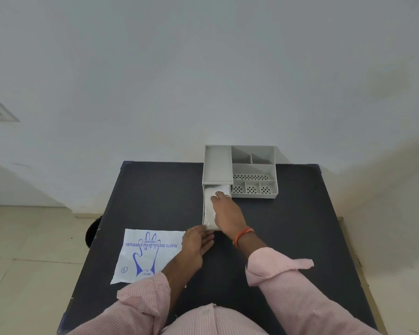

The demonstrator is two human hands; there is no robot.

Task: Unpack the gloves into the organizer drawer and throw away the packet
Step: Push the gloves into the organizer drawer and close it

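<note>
Right hand presses gloves flat, left hand open beside "DISPOSABLE POLYETHYLENE GLOVES" packet.

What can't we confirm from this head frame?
- Drawer contents: the right hand covers much of the gloves; their count is unreadable.
- Packet: whether it is empty cannot be told; its near right corner sits under the left hand and sleeve.
- Bin: none in view.
- Dark round object at the table's left edge: mostly hidden by the table.
</note>
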